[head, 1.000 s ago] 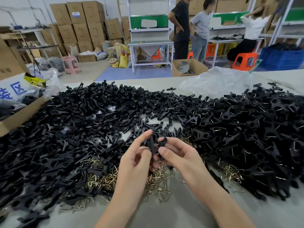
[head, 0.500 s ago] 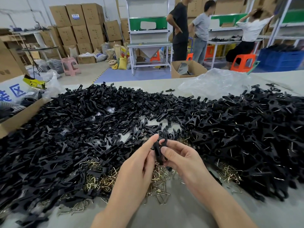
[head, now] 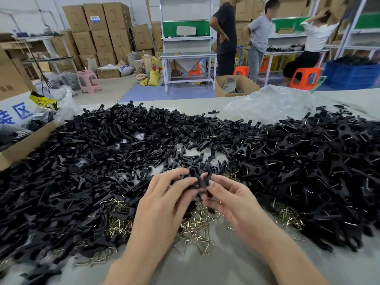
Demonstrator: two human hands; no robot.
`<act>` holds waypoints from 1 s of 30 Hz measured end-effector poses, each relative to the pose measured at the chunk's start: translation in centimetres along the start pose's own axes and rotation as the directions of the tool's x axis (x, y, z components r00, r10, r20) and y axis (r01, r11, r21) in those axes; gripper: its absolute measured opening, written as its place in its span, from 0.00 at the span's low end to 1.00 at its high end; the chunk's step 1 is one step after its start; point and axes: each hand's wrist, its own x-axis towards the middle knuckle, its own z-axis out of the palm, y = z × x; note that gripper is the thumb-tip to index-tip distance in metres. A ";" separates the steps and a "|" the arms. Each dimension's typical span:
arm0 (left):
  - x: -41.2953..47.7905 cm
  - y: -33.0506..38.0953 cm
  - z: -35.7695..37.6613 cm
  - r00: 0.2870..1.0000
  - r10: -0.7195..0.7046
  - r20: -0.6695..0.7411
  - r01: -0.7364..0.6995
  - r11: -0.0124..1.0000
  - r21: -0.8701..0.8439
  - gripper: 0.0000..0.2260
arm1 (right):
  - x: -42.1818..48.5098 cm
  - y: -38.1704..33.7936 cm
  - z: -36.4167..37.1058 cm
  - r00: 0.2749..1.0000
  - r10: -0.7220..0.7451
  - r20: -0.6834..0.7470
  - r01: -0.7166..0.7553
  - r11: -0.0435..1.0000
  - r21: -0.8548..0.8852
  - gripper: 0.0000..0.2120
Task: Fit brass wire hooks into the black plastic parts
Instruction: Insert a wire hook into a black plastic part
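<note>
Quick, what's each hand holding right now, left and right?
Left hand: pinches the black plastic part.
Right hand: pinches the same part from the other side.

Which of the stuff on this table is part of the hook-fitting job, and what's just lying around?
Job: black plastic part gripped by left hand and right hand; brass wire hooks; heaps of black parts.
Lying about: clear plastic bag; cardboard box at left.
</note>
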 end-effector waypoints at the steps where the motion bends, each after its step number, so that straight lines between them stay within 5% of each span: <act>1: 0.1 0.4 0.0 0.993 -0.121 -0.011 0.119 0.985 -0.123 0.09 | 0.0 0.0 0.0 1.000 -0.004 -0.012 0.004 1.000 0.016 0.13; 3: 0.1 1.1 0.2 0.955 -0.293 0.040 0.289 0.895 -0.339 0.07 | -0.1 -0.1 0.2 0.999 -0.013 -0.032 0.014 0.999 0.030 0.13; 7: 0.1 1.9 0.5 0.936 -0.322 0.144 0.351 0.812 -0.467 0.13 | -0.1 -0.1 0.4 0.999 -0.038 -0.021 0.038 0.999 -0.013 0.14; 22: -0.1 1.7 0.6 0.942 -0.242 0.231 0.320 0.853 -0.412 0.11 | -0.4 -0.4 0.5 0.995 -0.097 0.017 0.099 0.969 -0.226 0.21; 30: -0.3 1.4 0.3 0.942 -0.163 0.295 0.266 0.896 -0.356 0.11 | -0.6 -0.6 0.0 0.997 -0.072 0.035 0.078 0.975 -0.207 0.08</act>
